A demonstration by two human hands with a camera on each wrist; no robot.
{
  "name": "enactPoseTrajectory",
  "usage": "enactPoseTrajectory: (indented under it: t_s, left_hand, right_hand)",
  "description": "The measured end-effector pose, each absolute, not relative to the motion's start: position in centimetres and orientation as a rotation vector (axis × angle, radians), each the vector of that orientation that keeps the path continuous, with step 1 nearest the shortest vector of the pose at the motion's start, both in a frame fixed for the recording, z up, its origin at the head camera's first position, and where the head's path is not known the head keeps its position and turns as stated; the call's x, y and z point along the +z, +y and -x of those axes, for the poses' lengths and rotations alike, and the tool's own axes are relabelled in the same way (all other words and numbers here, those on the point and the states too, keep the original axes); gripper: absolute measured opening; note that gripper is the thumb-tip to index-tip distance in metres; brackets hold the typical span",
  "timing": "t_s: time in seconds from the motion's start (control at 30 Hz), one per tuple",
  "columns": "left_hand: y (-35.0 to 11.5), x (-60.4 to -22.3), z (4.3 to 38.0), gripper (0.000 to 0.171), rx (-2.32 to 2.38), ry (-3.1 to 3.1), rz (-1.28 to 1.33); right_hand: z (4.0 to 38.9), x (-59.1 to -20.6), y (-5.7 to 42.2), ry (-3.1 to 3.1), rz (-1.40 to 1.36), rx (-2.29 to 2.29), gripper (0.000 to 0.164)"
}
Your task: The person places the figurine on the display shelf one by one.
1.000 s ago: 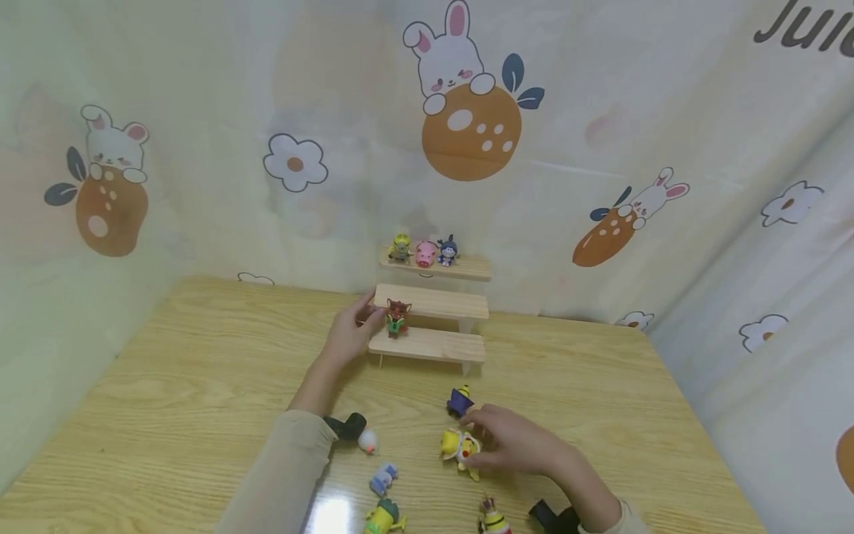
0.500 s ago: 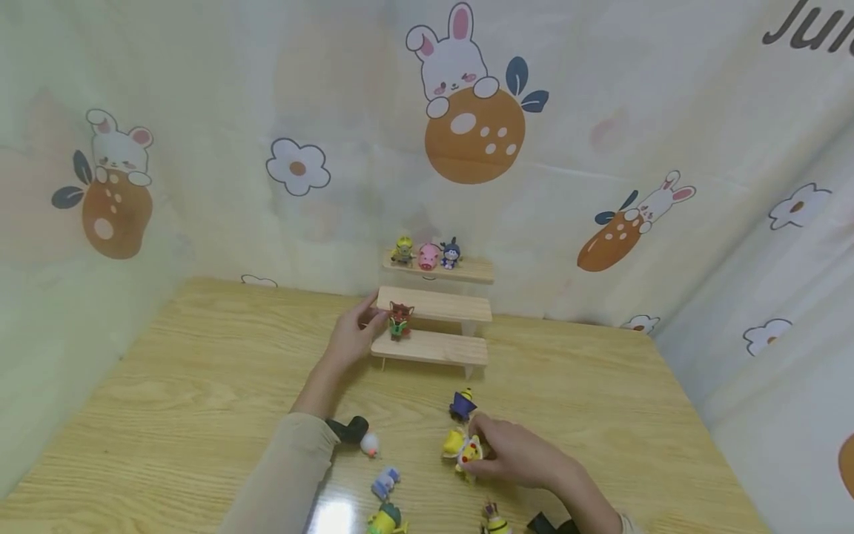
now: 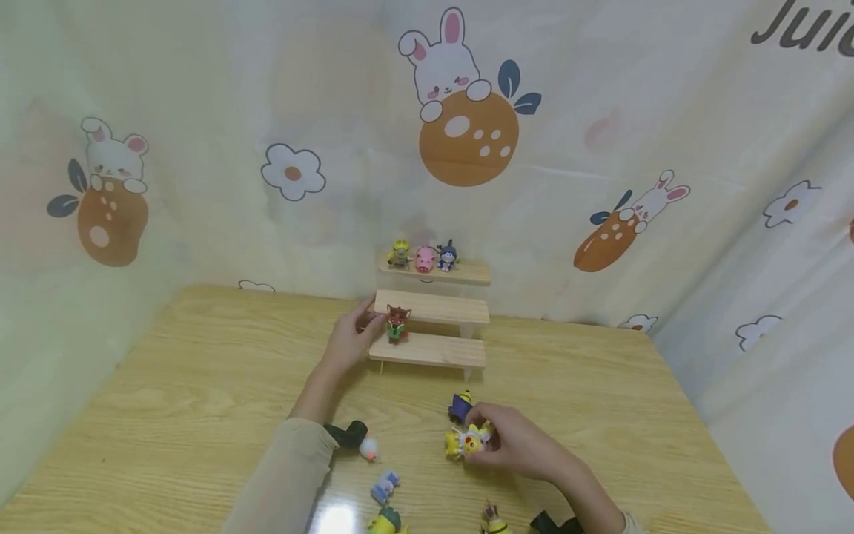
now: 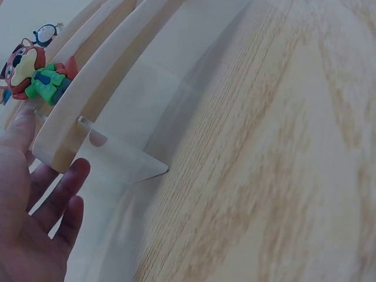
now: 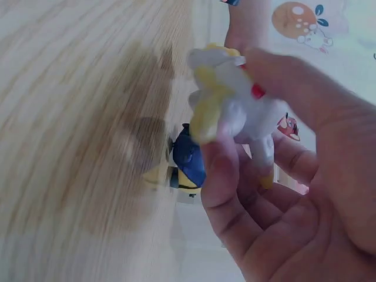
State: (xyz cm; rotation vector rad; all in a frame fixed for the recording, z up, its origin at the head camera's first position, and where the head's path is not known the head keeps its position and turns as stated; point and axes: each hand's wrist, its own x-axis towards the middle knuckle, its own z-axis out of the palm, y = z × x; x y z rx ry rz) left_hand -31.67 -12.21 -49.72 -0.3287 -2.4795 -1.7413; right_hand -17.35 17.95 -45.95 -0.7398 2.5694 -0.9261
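My right hand [image 3: 523, 445] pinches a yellow-and-white toy figurine [image 3: 462, 443] with red cheeks between thumb and fingers. In the right wrist view the figurine [image 5: 235, 106] shows its white back, held above the wood with a shadow below. A figurine in dark blue and yellow [image 3: 460, 407] lies just beyond it. My left hand [image 3: 348, 343] holds the left end of the stepped wooden display stand [image 3: 440, 351], thumb above the lower board and fingers below. Right by that thumb, a fox figurine [image 4: 44, 79] in a green shirt stands on the lowest step.
On the top step are a yellow-helmeted figurine [image 3: 399, 254], a pink pig [image 3: 425, 259] and a dark-blue figurine [image 3: 447, 256]. Nearer me lie a white ball-like toy [image 3: 369, 449], a blue-and-white toy [image 3: 385, 486], a yellow-green toy [image 3: 385, 521] and a crowned figurine [image 3: 494, 521]. A printed curtain [image 3: 360, 222] hangs behind.
My right fingers have closed on the yellow-and-white figurine, which has turned and come up slightly from the table. My left hand stays at the stand.
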Motion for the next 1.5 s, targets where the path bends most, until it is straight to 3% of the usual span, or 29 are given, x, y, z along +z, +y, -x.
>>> enactPoseTrajectory:
  t_s: [0.33,0.6,1.0,1.5]
  left_hand:
    - [-12.2,-49.8,31.5,0.059,-1.719,-2.472,0.324]
    - [-12.2,-49.7,31.4,0.058,-1.728,-2.484,0.316]
    - [-12.1,-49.8,31.5,0.056,-1.754,-2.452,0.338]
    - [-12.2,-49.8,31.3,0.056,-1.761,-2.441,0.355]
  right_hand:
    - [17.3,-45.3,18.3,2.589,0.725,-0.873,0.048]
    - [17.1,-44.5,18.1,2.594,0.618,-1.003,0.070]
    - [17.0,-44.8,18.0,2.650,0.534,-1.215,0.050]
    - [18.6,-43.1,18.6,2.633,0.276,-1.552,0.047]
